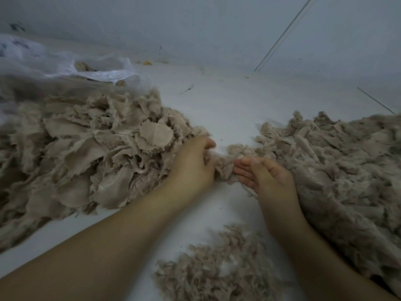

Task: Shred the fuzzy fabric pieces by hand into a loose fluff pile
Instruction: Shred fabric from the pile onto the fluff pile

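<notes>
Head view showed the heap of whole fabric pieces point(91, 148) lying at the left, within easy reach as the supply. The left hand point(192, 164) curled round one end of a fuzzy scrap point(224, 168) while the right hand point(263, 177) pinched the other end, apparently to pull it apart. Shredded fluff point(347, 170) was piled at the right, with more point(217, 266) near the forearms, kept apart from the whole pieces.

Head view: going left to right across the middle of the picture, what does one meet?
Heap of fabric pieces → left hand → fuzzy scrap held between both hands → right hand → shredded fabric heap.
</notes>
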